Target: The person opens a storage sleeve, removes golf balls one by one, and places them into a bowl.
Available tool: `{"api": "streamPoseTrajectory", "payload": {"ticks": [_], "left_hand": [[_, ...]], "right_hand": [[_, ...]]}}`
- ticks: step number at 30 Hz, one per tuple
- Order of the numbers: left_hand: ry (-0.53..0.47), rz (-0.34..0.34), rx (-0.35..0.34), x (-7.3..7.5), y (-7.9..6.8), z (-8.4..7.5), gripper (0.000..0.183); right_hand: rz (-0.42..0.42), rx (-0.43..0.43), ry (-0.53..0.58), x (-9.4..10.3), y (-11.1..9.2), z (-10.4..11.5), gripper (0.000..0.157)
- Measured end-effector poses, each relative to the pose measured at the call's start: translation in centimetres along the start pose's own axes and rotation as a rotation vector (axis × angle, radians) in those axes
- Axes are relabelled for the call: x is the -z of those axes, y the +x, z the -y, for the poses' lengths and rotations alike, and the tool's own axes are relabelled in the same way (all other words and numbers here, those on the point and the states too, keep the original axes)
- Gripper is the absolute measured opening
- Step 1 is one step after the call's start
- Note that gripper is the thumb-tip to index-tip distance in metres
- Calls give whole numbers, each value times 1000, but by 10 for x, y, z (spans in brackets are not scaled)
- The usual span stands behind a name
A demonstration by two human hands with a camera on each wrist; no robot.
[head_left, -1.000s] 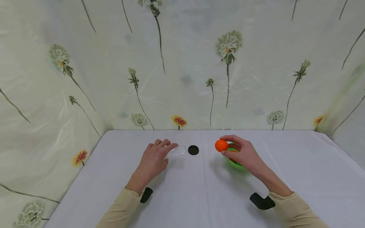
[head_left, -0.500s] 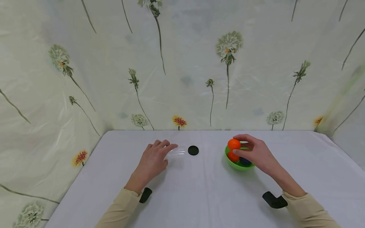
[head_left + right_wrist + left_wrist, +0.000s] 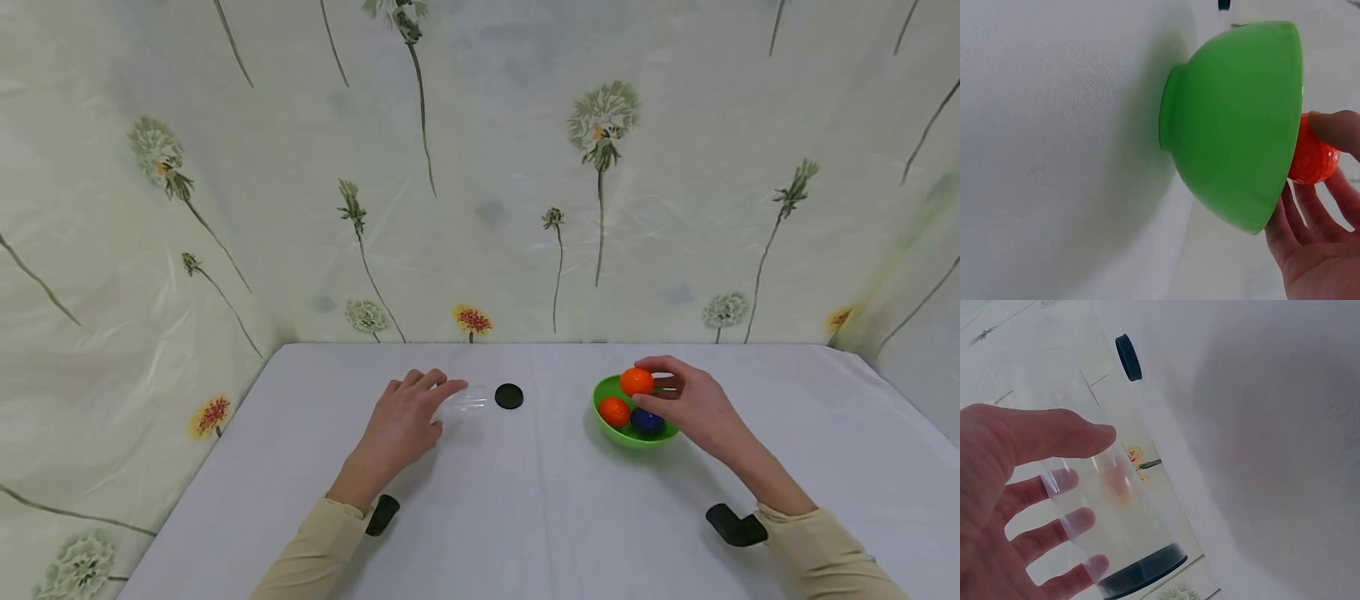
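Observation:
My left hand (image 3: 405,425) grips a clear plastic cylinder (image 3: 1132,522) with a dark base, thumb on one side and fingers around the other. Just right of it, a round black lid (image 3: 508,396) lies on the table. My right hand (image 3: 693,408) pinches an orange golf ball (image 3: 637,381) between thumb and fingers at the far part of a green bowl (image 3: 1235,125). In the right wrist view the bowl's rim partly hides this dimpled ball. Inside the bowl sit another orange ball (image 3: 614,412) and a dark blue ball (image 3: 647,421).
A white cloth covers the table (image 3: 480,517). Behind it hangs a pale curtain (image 3: 487,167) with a dandelion print. Dark mounts (image 3: 382,515) stick out at both wrists.
My right hand has carried the orange golf ball rightward, from left of the bowl to over its far part, uncovering the balls inside. The left hand and cylinder have stayed put.

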State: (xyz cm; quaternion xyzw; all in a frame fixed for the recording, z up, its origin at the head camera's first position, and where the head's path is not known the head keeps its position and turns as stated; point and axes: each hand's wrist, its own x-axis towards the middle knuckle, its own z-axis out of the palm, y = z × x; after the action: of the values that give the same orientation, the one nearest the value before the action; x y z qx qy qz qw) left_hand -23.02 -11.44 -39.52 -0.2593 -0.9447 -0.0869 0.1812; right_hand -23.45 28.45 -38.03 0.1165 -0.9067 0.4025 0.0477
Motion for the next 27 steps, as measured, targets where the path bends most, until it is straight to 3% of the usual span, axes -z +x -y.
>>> {"api": "streamPoseTrajectory", "payload": {"ticks": [16,27], "left_hand": [[-37,-16,1,-2,-2,0,57],[-46,-1,12,-3,-3,-1,57]], "right_hand": [[-8,-29,-52,-3,3,-15,52],[-3,-28,-11,-4,3,-20,50]]}}
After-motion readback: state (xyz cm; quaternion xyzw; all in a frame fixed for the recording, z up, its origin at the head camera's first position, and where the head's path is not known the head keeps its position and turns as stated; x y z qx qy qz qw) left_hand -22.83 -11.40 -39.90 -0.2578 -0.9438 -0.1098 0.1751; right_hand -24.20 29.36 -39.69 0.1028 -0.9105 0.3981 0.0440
